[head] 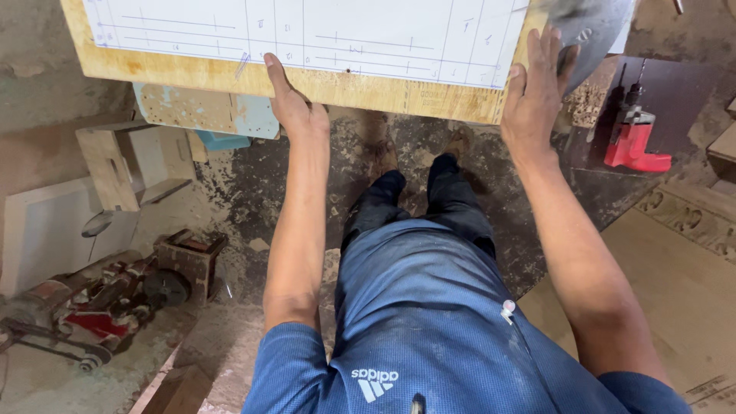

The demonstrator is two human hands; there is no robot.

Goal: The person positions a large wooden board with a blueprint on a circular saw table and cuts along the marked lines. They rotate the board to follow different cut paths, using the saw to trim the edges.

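Plywood board (307,46) with a white laminated face, ruled with blue pen lines, fills the top of the view, its raw wooden edge turned toward the person. Left hand (291,100) lies flat against that near edge, fingers straight and together, gripping nothing. Right hand (537,88) rests at the board's right corner, fingers stretched out and pressed on the edge, just beside a grey curved object (586,27) that is too blurred to identify; whether the fingertips touch it cannot be told. Below the board are the person's dark trousers (418,203) and blue shirt (437,322). On the dusty floor (253,192) to the right lies a red power drill (632,138), well apart from the right hand. At lower left sits a grimy machine with a belt (92,314), near some white panels (54,226).
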